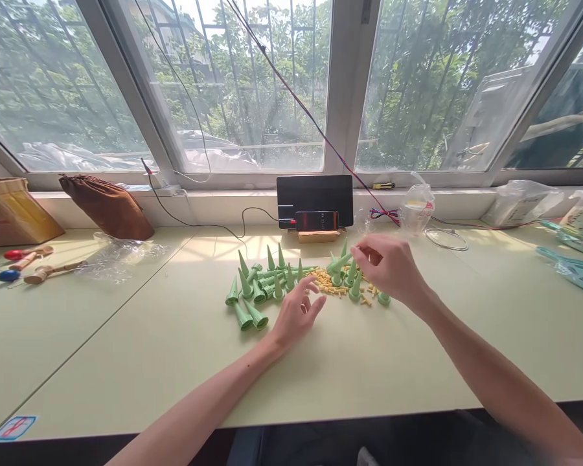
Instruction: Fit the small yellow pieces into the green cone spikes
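Several green plastic cones with hollow, collared bases stand or lie in a group at the middle of the table. My left hand hovers at the right side of this group, thumb and fingers apart, holding nothing. Small yellow pegs are heaped between my hands. My right hand is closed, thumb and index finger pinched at the narrow tip of a tilted green cone over the heap. Beside it other cones stand upright, and a short green round piece sits below my right hand.
Behind the cones, a phone leans against a black tablet. Left are wooden toys, crumpled clear plastic and a brown pouch. Right are a bagged cup, a coiled cable and a teal plastic item.
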The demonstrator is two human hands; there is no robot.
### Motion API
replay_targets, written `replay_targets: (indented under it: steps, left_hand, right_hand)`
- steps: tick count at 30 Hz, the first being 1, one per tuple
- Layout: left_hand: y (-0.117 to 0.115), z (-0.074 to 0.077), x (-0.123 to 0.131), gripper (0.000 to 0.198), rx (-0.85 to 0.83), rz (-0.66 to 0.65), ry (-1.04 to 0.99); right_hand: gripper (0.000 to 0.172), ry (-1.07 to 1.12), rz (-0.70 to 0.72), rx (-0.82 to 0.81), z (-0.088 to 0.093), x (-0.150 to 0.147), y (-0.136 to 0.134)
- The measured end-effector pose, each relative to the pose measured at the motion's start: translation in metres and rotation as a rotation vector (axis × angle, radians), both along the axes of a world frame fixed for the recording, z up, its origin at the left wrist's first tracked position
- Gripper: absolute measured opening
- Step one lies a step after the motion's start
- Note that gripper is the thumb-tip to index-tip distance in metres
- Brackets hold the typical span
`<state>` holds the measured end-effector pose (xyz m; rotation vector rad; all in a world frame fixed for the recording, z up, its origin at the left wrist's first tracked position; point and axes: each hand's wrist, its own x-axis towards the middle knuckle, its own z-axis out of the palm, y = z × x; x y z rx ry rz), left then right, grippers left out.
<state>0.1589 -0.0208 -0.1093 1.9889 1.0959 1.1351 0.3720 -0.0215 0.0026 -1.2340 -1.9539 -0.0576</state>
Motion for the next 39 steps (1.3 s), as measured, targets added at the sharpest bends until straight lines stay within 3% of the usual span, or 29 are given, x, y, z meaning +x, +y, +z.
replay_targets:
  steps: [2,8,15,20,27,35,39]
  left_hand:
    - [0.001,0.000,-0.001,0.041,0.005,-0.008,0.008]
    - [0.006,-0.007,-0.001,0.016,0.050,-0.020,0.123]
    - [0.007,-0.004,0.000,0.021,-0.108,-0.045,-0.070]
    - [0.009,-0.002,-0.001,0.024,-0.187,-0.020,-0.143]
    - [0.008,-0.001,-0.001,0.028,-0.134,0.047,-0.101]
    - [0.009,-0.001,-0.003,0.030,-0.101,0.117,-0.092]
    - [0.008,-0.002,-0.003,0.031,-0.137,0.092,-0.141]
  right_hand:
    - [0.029,0.002,0.082,-0.071,-0.012,-0.012,0.001]
    - [0.035,0.022,0.248,-0.141,-0.049,-0.035,0.017]
    - [0.032,0.079,0.180,-0.021,-0.085,-0.040,0.027]
    - [0.024,-0.026,0.143,-0.067,-0.113,-0.045,0.030]
    - [0.015,-0.105,0.089,-0.162,-0.123,-0.042,0.032]
    - [0.032,-0.090,0.129,-0.239,-0.128,-0.045,0.031]
    - [0.039,-0.054,0.182,-0.240,-0.131,-0.045,0.032]
